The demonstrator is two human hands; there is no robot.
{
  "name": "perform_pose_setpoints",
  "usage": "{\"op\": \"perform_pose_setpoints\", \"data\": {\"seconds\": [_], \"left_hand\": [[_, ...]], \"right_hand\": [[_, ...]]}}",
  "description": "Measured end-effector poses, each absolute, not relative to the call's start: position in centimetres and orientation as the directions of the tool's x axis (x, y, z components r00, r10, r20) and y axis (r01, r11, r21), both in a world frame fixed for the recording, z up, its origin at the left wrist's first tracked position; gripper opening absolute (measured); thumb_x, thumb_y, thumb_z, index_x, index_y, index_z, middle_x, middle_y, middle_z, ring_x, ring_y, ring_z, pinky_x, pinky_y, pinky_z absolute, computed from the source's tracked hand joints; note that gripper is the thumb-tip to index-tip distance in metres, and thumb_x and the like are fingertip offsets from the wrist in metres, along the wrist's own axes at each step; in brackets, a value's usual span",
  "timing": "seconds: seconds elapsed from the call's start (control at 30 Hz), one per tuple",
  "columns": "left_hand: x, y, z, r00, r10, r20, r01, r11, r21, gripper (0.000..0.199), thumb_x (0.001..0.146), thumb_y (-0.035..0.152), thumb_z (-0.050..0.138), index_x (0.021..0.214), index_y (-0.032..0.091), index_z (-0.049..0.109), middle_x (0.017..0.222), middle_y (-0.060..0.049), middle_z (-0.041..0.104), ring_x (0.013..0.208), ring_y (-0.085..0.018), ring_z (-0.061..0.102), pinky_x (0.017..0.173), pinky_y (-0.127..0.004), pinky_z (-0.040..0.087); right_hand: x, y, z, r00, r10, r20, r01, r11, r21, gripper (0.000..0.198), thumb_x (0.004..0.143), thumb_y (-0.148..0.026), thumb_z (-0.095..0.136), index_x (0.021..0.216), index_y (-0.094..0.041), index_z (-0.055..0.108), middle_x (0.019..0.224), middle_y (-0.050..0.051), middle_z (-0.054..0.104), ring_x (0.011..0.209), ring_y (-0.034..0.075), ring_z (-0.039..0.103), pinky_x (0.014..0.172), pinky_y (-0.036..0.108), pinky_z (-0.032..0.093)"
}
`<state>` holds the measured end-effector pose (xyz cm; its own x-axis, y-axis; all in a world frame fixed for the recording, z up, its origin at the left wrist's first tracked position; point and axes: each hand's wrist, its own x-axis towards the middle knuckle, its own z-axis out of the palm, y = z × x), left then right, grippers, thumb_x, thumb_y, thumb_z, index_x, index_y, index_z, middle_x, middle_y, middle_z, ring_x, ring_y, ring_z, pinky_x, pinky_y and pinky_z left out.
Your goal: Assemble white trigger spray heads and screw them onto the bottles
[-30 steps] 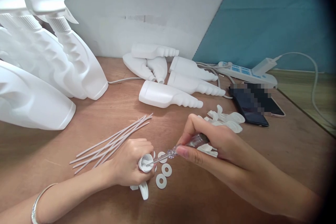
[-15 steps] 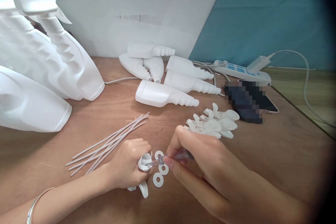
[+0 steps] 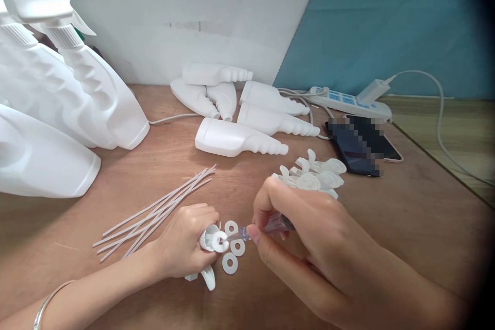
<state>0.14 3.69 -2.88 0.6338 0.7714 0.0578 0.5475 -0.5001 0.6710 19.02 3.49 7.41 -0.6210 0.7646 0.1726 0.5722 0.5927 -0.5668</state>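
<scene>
My left hand (image 3: 195,232) is wrapped around a white trigger sprayer head (image 3: 209,278), its trigger pointing down toward the table. The ribbed cap (image 3: 206,237) opens to the right. At the cap's mouth sits a white ring washer (image 3: 220,248) with the tip of a thin tool in or against its hole. My right hand (image 3: 309,232) pinches that tool, a screwdriver with a clear handle (image 3: 276,223) by its look. Several more ring washers (image 3: 230,263) lie on the table between the hands.
Several thin white tubes (image 3: 154,211) lie left of my hands. Translucent plastic parts (image 3: 309,181) are heaped beyond my right hand. White bottles (image 3: 242,137) lie farther back; bottles with sprayers (image 3: 112,98) stand left. Phones (image 3: 356,147) and a power strip (image 3: 351,103) are at right.
The screwdriver's tip was inside the cap; it has drawn back right, and a ring washer now shows at the cap's mouth. The view has shifted slightly.
</scene>
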Motion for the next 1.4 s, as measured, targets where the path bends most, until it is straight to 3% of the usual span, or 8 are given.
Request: {"op": "perform_pose_setpoints", "data": {"seconds": [0.27,0.63,0.9,1.13,1.27,1.4], "left_hand": [[0.2,3.6,-2.5,0.610,0.791,0.050,0.575,-0.486,0.658,0.011,0.074,0.020,0.046,0.063,0.016,0.048,0.056,0.000,0.047,0.053,-0.012,0.040,0.053,-0.024,0.030],[0.0,3.6,-2.8,0.603,0.791,0.104,0.542,-0.502,0.674,0.019,0.073,0.020,0.048,0.056,0.017,0.039,0.054,0.001,0.045,0.051,-0.011,0.038,0.051,-0.024,0.027],[0.0,3.7,-2.4,0.626,0.778,0.046,0.527,-0.466,0.711,0.012,0.073,0.020,0.047,0.062,0.016,0.045,0.058,-0.001,0.048,0.055,-0.012,0.041,0.054,-0.025,0.031],[-0.1,3.8,-2.8,0.620,0.781,0.075,0.503,-0.468,0.727,0.014,0.070,0.018,0.046,0.058,0.017,0.040,0.057,-0.001,0.046,0.054,-0.012,0.039,0.053,-0.024,0.030],[0.2,3.6,-2.8,0.587,0.805,0.089,0.481,-0.435,0.761,0.022,0.072,0.020,0.047,0.054,0.018,0.033,0.054,0.001,0.042,0.053,-0.010,0.037,0.052,-0.024,0.029],[0.6,3.7,-2.2,0.498,0.867,-0.032,0.446,-0.224,0.867,0.027,0.076,0.027,0.051,0.056,0.018,0.035,0.056,0.003,0.042,0.052,-0.009,0.038,0.051,-0.023,0.029]], "right_hand": [[18.8,3.3,6.9,-0.648,0.746,0.154,0.595,0.621,-0.510,0.014,0.077,-0.008,0.040,0.071,-0.021,0.038,0.057,-0.001,0.048,0.048,0.011,0.041,0.045,0.025,0.030],[18.9,3.3,6.8,-0.653,0.729,0.204,0.660,0.681,-0.319,0.014,0.079,-0.008,0.038,0.070,-0.019,0.041,0.060,0.001,0.047,0.050,0.012,0.040,0.046,0.026,0.025],[18.6,3.2,6.4,-0.709,0.695,0.122,0.619,0.696,-0.364,0.014,0.077,-0.006,0.039,0.069,-0.018,0.042,0.062,0.001,0.048,0.051,0.011,0.038,0.047,0.025,0.027],[18.3,3.2,5.4,-0.726,0.688,0.014,0.634,0.677,-0.374,0.013,0.075,-0.005,0.041,0.071,-0.017,0.041,0.063,0.000,0.047,0.053,0.011,0.038,0.048,0.023,0.029],[18.6,3.1,5.7,-0.753,0.652,0.082,0.597,0.731,-0.330,0.013,0.078,-0.007,0.042,0.070,-0.017,0.042,0.060,0.000,0.048,0.053,0.012,0.039,0.047,0.023,0.030],[19.7,2.0,6.0,-0.710,0.622,0.331,0.543,0.782,-0.306,0.018,0.081,-0.009,0.041,0.065,-0.017,0.046,0.056,-0.001,0.049,0.050,0.010,0.041,0.046,0.023,0.034]]}}
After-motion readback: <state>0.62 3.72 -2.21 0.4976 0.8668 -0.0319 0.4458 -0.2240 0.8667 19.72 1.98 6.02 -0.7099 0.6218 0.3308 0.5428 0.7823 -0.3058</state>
